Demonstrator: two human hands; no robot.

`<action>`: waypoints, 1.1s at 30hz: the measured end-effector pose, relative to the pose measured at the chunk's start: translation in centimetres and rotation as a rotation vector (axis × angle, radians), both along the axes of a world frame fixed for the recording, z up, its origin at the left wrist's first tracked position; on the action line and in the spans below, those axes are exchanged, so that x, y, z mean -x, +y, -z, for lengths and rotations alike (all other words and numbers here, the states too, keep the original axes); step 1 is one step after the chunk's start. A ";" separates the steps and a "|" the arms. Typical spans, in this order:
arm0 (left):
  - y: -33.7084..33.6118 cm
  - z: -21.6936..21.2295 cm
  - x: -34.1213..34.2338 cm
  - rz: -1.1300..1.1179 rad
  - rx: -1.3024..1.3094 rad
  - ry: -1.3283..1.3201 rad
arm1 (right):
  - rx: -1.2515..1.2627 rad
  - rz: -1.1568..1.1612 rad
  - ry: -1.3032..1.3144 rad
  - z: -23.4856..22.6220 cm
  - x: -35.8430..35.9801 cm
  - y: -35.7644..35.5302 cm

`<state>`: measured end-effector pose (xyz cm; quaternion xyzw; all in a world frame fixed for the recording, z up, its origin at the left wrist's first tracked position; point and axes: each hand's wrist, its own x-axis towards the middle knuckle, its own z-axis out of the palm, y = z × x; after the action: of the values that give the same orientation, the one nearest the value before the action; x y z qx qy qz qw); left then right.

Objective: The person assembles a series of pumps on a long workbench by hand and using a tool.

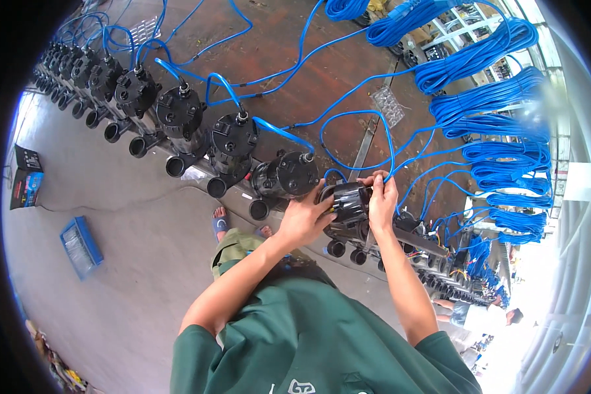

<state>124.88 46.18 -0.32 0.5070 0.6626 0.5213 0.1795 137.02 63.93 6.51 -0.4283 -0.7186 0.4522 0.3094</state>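
A black, ribbed pump cover (350,199) sits between my two hands, at the top of a dark submersible pump in the row. My left hand (305,219) grips its left side, fingers bent over the edge. On the other side, my right hand (382,202) presses its fingers and thumb against the cover. A blue cable (393,152) loops up right behind my right fingertips; whether they touch it I cannot tell. Just left of my left hand stands another black pump (294,175) with its cable fitted in the top. What lies under the cover is mostly hidden.
Several more black pumps (180,113) line the edge of the brown worktable (269,46). Coiled blue cables (489,105) lie along its far right side. A clear plastic tray (389,106) rests on the table. On the floor stands a blue crate (81,247). Another person (482,316) is at far right.
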 end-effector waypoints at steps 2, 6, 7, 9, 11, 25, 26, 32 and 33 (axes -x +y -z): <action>-0.7 0.1 -0.4 -0.039 -0.007 -0.091 | -0.029 -0.023 0.012 -0.2 0.5 -1.0; -1.6 -1.6 -1.3 -0.095 0.042 -0.567 | -0.186 -0.015 -0.072 -0.4 1.0 -2.2; -1.6 -1.1 -1.3 -0.081 -0.016 -0.506 | -0.208 -0.017 -0.072 -0.7 1.2 -2.5; -1.7 -1.2 -1.1 -0.088 0.035 -0.371 | -0.216 -0.047 -0.070 -1.1 1.3 -2.3; -1.3 -1.0 -0.9 -0.106 0.064 -0.303 | -0.242 -0.059 -0.086 -1.0 1.3 -1.7; -0.2 -1.4 -1.2 -0.065 0.087 -0.800 | -0.294 -0.083 -0.108 -1.4 1.9 -2.7; -1.3 0.1 -1.6 -0.024 0.057 -0.822 | -0.316 -0.077 -0.139 -1.6 2.0 -3.0; -2.6 1.0 -0.8 0.128 0.053 -1.109 | -0.479 -0.124 -0.218 -2.1 3.0 -4.6; -2.4 -0.3 -0.5 0.141 0.049 -1.181 | -0.445 -0.119 -0.191 -2.1 3.1 -4.6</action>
<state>125.33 43.74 -0.03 0.1698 0.4271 0.6865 0.5635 133.96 59.37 8.64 -0.3472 -0.8505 0.2576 0.2996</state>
